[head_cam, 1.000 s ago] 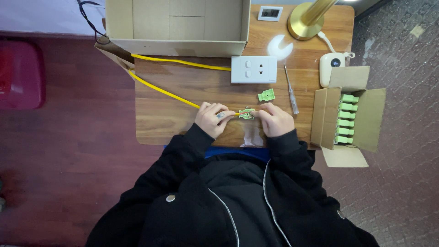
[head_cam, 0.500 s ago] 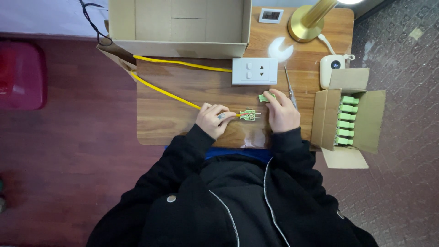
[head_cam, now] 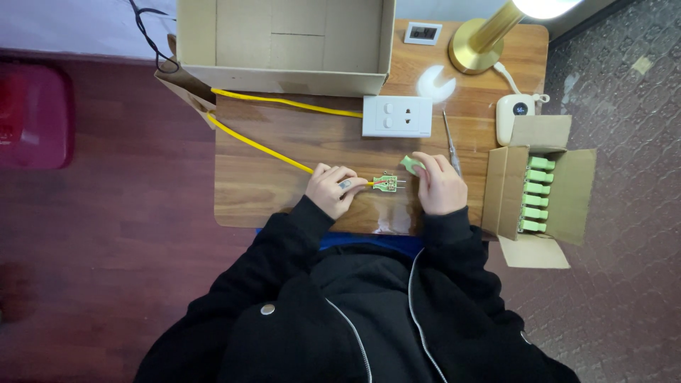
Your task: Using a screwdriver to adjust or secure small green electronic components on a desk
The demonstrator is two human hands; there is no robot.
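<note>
From my feed I see a small wooden table [head_cam: 284, 152] on a dark reddish floor [head_cam: 106, 234], grey patterned carpet [head_cam: 624, 106] at 3 o'clock; my left hand [head_cam: 332, 190] is closed around the yellow cable [head_cam: 259, 145], pinning the open green plug [head_cam: 386, 183] at centre; my right hand [head_cam: 440, 186] curls loosely over a green plug cover [head_cam: 410, 164], grip unclear; a screwdriver [head_cam: 449, 138] lies just beside it. At 12 o'clock sits a cardboard box [head_cam: 284, 42], a white socket plate [head_cam: 396, 116] below it; a brass lamp [head_cam: 482, 42] at 1 o'clock; a carton of green plugs [head_cam: 538, 193] at 3 o'clock.
</note>
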